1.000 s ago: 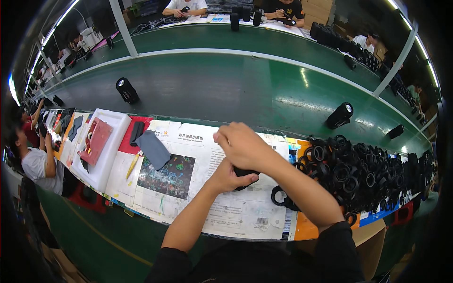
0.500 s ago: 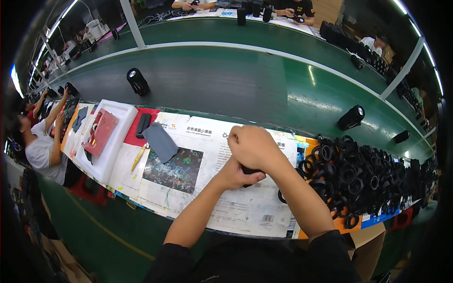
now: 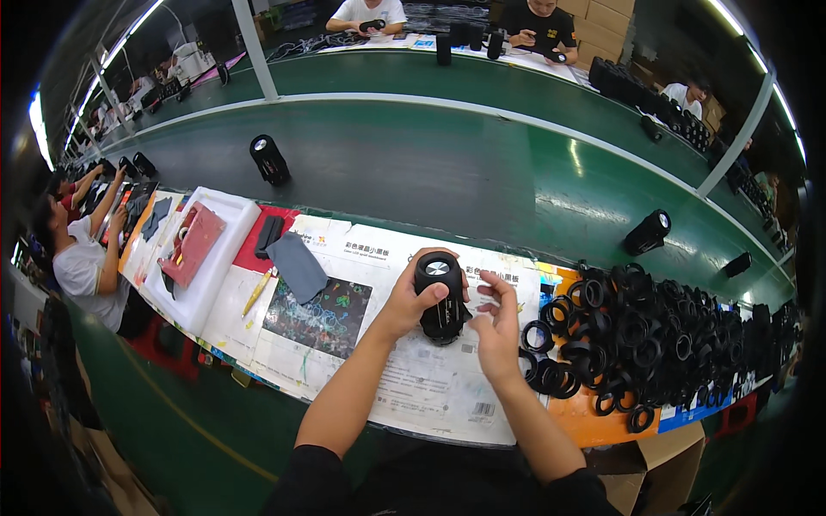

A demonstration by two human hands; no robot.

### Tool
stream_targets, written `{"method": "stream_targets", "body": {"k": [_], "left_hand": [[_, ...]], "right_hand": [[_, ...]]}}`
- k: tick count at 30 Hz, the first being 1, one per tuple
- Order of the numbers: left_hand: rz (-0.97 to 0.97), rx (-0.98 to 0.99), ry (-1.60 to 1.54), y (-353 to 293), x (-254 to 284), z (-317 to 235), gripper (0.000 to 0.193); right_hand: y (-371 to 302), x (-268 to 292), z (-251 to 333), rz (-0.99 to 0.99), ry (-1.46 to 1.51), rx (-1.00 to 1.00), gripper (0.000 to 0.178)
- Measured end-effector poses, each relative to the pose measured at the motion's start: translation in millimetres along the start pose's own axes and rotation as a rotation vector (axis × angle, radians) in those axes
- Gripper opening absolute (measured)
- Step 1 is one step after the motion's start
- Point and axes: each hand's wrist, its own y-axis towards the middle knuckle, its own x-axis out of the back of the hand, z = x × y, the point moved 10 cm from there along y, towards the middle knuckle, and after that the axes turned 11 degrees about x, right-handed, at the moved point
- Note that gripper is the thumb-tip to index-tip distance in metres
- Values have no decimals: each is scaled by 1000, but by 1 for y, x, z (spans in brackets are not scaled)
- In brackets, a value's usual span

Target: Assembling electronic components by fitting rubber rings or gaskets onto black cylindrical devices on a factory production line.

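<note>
A black cylindrical portable speaker [image 3: 443, 314] stands tilted over the printed white board [image 3: 430, 404], its end with a round silver disc facing up. My left hand [image 3: 403, 303] is wrapped round its left side, the thumb across the front near the top. Beside the speaker's right side is my right hand [image 3: 496, 337], with its fingers apart and loosely bent. Whether its fingertips touch the speaker I cannot tell. To the right lies a large heap of black rings [image 3: 637, 331], a few of them close to my right wrist.
Similar speakers [image 3: 270, 160] [image 3: 647, 232] stand on the green conveyor belt [image 3: 387, 146] beyond the bench. On the left are a white foam tray [image 3: 202, 301] with a red cloth, a grey cloth [image 3: 297, 267] and a yellow pen [image 3: 257, 292]. Co-workers [image 3: 82, 258] sit left and across.
My right hand has come off the top of the speaker and moved right, its fingers opening. The speaker's silver-disc end now shows, with my left hand still round it.
</note>
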Motion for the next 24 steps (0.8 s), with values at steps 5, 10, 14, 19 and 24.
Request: {"method": "stream_targets", "body": {"k": [5, 10, 14, 19, 24], "left_hand": [[-40, -24, 119, 1, 13, 4, 67], [-164, 29, 142, -1, 36, 8, 71], [-13, 85, -95, 1, 23, -1, 86], [135, 21, -260, -1, 6, -7, 95], [215, -54, -242, -10, 12, -5, 100]], "right_hand": [[-30, -28, -17, 219, -20, -28, 93], [-37, -39, -10, 321, -424, 57, 103], [-37, -31, -17, 209, -280, 34, 96], [-30, -7, 16, -42, -319, 290, 82], [-36, -5, 46, -55, -428, 597, 86]]}}
